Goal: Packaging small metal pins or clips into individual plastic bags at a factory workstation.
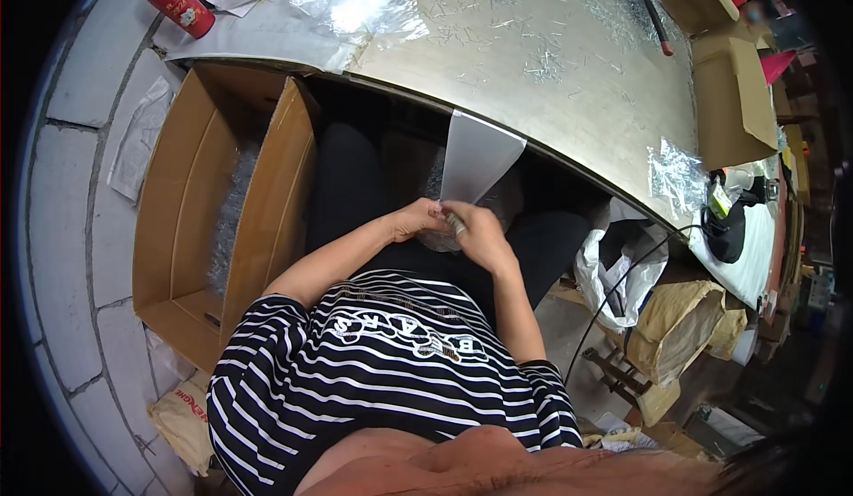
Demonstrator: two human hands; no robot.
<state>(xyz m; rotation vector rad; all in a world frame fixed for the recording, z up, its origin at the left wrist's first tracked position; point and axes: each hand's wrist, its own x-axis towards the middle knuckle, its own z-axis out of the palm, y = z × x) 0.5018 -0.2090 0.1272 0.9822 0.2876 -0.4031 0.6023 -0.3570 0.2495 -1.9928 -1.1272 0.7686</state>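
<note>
My left hand and my right hand meet above my lap, fingers pinched together. What lies between the fingertips is too small to make out. A pale wrapping shows around a finger of the right hand. Just beyond the hands, a smooth whitish sheet slants down from the table's front edge towards them. Beneath the hands is clear, crinkled plastic, partly hidden by them.
Thin metal pieces lie scattered over the metal-topped table. A tall cardboard box with shiny contents stands at my left. A red can is far left. An open carton, a black cable and a white bag are at right.
</note>
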